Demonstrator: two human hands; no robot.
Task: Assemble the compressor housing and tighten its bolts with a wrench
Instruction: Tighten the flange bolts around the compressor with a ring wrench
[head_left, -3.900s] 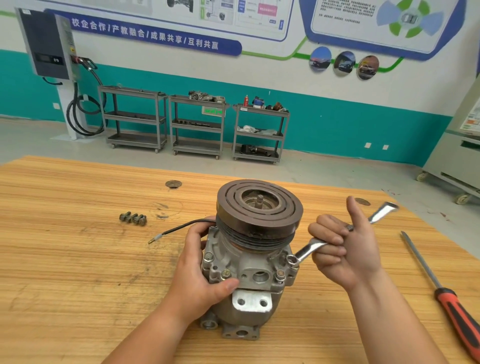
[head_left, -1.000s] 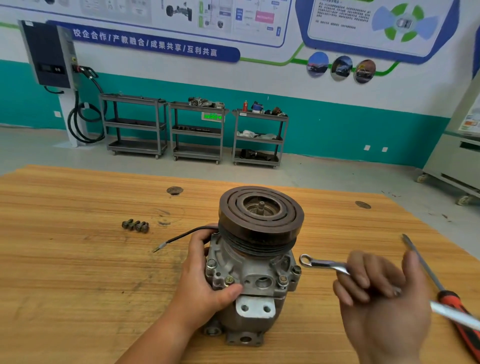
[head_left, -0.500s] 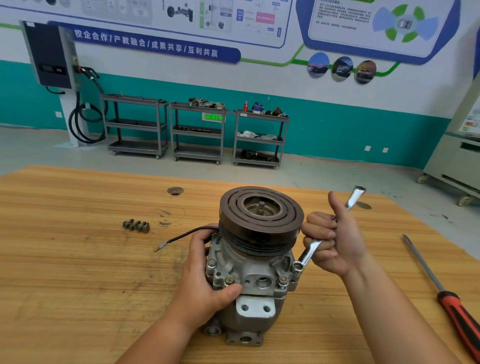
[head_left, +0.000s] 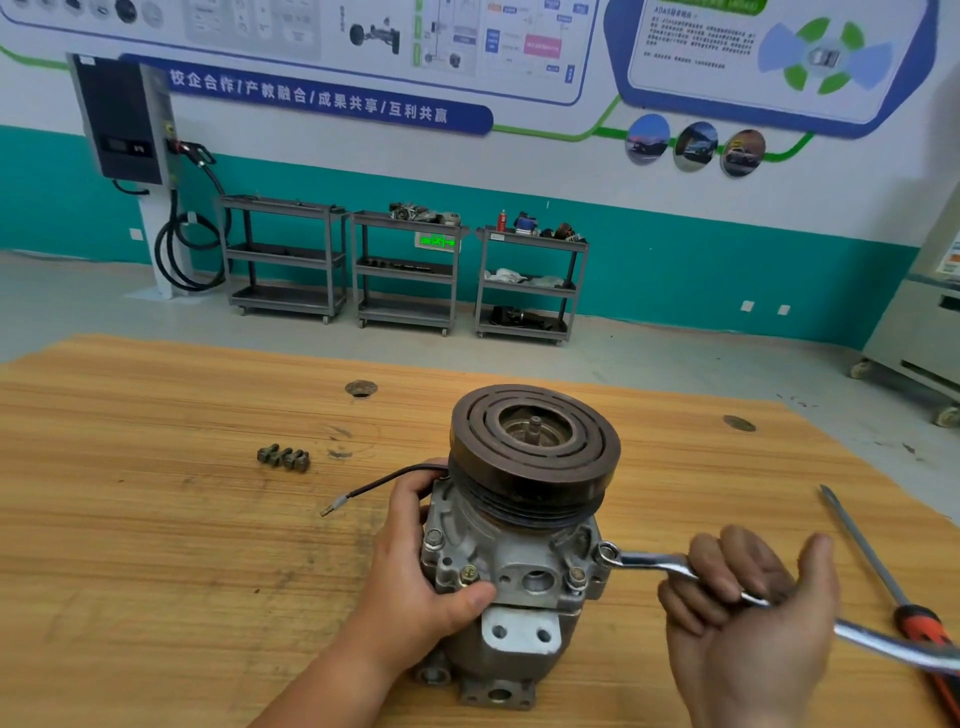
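Observation:
The grey metal compressor (head_left: 511, 566) stands upright on the wooden table (head_left: 156, 545), its dark grooved pulley (head_left: 535, 449) on top. My left hand (head_left: 421, 571) grips the housing's left side, thumb across the front flange. My right hand (head_left: 748, 618) holds a shiny ring wrench (head_left: 649, 562). Its ring end sits on the bolt at the housing's right edge, and the handle points right and towards me. Another bolt (head_left: 575, 576) shows on the front flange. A black wire (head_left: 384, 480) trails left from the compressor.
Several loose bolts (head_left: 284, 458) lie on the table to the left. A red-handled screwdriver (head_left: 883, 577) lies at the right edge of the table. Grey shelf carts (head_left: 405, 270) and a wall charger (head_left: 124, 119) stand far behind.
My right hand swung the wrench handle from pointing up and away to pointing right and towards me, the ring end staying at the right-hand bolt. My left hand kept its hold.

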